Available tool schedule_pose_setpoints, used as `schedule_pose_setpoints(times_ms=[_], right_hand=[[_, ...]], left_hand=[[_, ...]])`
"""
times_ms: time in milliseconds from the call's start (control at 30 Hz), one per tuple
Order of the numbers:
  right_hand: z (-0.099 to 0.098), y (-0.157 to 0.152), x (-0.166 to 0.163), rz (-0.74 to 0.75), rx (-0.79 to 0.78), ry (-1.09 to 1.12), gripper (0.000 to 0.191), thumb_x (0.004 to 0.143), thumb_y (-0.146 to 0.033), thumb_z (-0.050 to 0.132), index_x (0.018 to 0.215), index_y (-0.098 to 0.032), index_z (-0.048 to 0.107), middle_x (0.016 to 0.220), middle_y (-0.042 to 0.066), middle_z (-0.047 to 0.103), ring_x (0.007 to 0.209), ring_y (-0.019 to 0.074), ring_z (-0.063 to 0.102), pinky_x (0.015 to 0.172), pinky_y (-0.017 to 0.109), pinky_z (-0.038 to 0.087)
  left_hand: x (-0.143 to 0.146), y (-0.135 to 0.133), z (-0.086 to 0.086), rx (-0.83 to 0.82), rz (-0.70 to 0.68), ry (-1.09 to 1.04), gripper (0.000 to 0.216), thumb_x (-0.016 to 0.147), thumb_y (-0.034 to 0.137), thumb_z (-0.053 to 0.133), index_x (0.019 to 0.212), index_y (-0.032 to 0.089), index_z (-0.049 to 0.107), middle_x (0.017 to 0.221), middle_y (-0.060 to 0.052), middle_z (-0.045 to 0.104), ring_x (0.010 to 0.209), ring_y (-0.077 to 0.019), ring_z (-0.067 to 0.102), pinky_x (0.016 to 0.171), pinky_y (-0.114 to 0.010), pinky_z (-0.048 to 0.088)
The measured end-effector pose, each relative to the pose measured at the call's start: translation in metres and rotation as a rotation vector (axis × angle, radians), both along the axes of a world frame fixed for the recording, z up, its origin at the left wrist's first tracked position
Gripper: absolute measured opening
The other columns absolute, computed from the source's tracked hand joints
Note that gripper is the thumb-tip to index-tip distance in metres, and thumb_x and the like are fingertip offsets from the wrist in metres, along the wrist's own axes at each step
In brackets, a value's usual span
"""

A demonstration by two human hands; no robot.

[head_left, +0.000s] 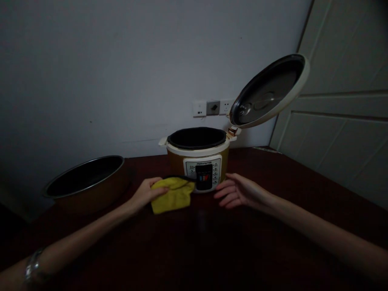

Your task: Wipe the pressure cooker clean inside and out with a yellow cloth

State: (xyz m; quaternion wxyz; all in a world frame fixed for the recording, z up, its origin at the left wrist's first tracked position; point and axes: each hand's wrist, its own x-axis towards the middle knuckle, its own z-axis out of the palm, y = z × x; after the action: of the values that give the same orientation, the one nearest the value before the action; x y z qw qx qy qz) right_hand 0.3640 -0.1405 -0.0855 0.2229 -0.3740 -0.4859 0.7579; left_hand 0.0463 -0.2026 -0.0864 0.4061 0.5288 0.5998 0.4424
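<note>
My left hand (150, 191) grips a yellow cloth (173, 196) by its left side, with the rest of it hanging in front of the cooker. A dark strip runs along the cloth's top edge. My right hand (233, 190) is beside the cooker's lower right front, fingers spread and holding nothing; whether it touches the cooker I cannot tell. The electric pressure cooker (175, 161) has a white rim, a golden body and a control panel on its front. Its round lid (269, 87) stands raised on the right hinge. The inside of the cooker is dark.
A large round pot (91, 196) with a dark inside stands on the dark red table (194, 250) at the left. Wall sockets (213, 108) are behind the cooker, on the pale wall. A panelled door (339, 101) stands at the right. The light is dim.
</note>
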Motion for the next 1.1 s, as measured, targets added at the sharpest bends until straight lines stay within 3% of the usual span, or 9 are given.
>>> schedule_pose_setpoints(times_ms=[133, 233, 400, 500, 600, 800, 1100], right_hand=[[-0.015, 0.046, 0.037, -0.423, 0.213, -0.010, 0.027, 0.087, -0.028, 0.042, 0.099, -0.014, 0.061, 0.108, 0.018, 0.067, 0.077, 0.0181, 0.068, 0.072, 0.031, 0.055], [-0.044, 0.077, 0.040, -0.561, 0.357, -0.088, 0.036, 0.078, -0.019, 0.050, 0.113, -0.015, 0.056, 0.126, 0.019, 0.057, 0.092, 0.0219, 0.067, 0.081, 0.037, 0.055], [-0.090, 0.101, 0.011, -0.428, 0.585, -0.213, 0.085, 0.058, -0.007, 0.054, 0.139, -0.017, 0.032, 0.147, 0.016, 0.035, 0.126, 0.0266, 0.047, 0.100, 0.042, 0.044], [-0.102, 0.102, -0.005, -0.298, 0.668, -0.115, 0.088, 0.057, -0.010, 0.055, 0.140, -0.018, 0.027, 0.143, 0.014, 0.042, 0.127, 0.0219, 0.046, 0.105, 0.036, 0.039], [-0.104, 0.100, -0.011, -0.264, 0.740, -0.087, 0.084, 0.058, -0.014, 0.058, 0.137, -0.019, 0.028, 0.139, 0.012, 0.046, 0.124, 0.0202, 0.048, 0.106, 0.034, 0.037], [-0.102, 0.098, -0.012, -0.312, 0.801, -0.229, 0.087, 0.053, -0.014, 0.055, 0.135, -0.016, 0.026, 0.134, 0.013, 0.045, 0.123, 0.0234, 0.044, 0.105, 0.037, 0.035], [-0.108, 0.098, -0.018, -0.376, 0.836, -0.244, 0.081, 0.049, -0.012, 0.052, 0.127, -0.017, 0.031, 0.124, 0.011, 0.047, 0.117, 0.0256, 0.044, 0.103, 0.040, 0.035]], left_hand=[[-0.054, 0.036, -0.002, 0.149, 0.408, -0.029, 0.011, 0.065, 0.019, 0.064, 0.076, 0.017, 0.063, 0.068, -0.001, 0.066, 0.060, -0.0171, 0.061, 0.055, -0.026, 0.048], [-0.073, 0.072, -0.007, 0.253, 0.603, -0.047, 0.017, 0.063, 0.007, 0.060, 0.077, 0.017, 0.061, 0.071, -0.001, 0.065, 0.069, -0.0169, 0.063, 0.065, -0.026, 0.049], [-0.064, 0.125, -0.019, 0.199, 0.488, -0.308, 0.030, 0.062, 0.001, 0.056, 0.087, 0.016, 0.064, 0.075, -0.002, 0.069, 0.075, -0.0187, 0.066, 0.077, -0.030, 0.050], [-0.045, 0.144, -0.026, 0.137, 0.383, -0.403, 0.026, 0.063, 0.004, 0.058, 0.086, 0.014, 0.066, 0.073, -0.005, 0.070, 0.069, -0.0204, 0.067, 0.075, -0.033, 0.052], [-0.026, 0.154, -0.033, 0.070, 0.292, -0.513, 0.020, 0.068, 0.011, 0.057, 0.086, 0.011, 0.067, 0.073, -0.011, 0.071, 0.068, -0.0235, 0.068, 0.073, -0.036, 0.054], [-0.005, 0.149, -0.047, 0.056, 0.279, -0.674, 0.023, 0.077, 0.022, 0.054, 0.093, 0.014, 0.069, 0.078, -0.009, 0.073, 0.077, -0.0241, 0.069, 0.078, -0.035, 0.054], [0.009, 0.119, -0.065, 0.042, 0.331, -0.778, 0.021, 0.087, 0.021, 0.048, 0.088, 0.012, 0.067, 0.076, -0.007, 0.072, 0.081, -0.0196, 0.069, 0.076, -0.027, 0.053]])
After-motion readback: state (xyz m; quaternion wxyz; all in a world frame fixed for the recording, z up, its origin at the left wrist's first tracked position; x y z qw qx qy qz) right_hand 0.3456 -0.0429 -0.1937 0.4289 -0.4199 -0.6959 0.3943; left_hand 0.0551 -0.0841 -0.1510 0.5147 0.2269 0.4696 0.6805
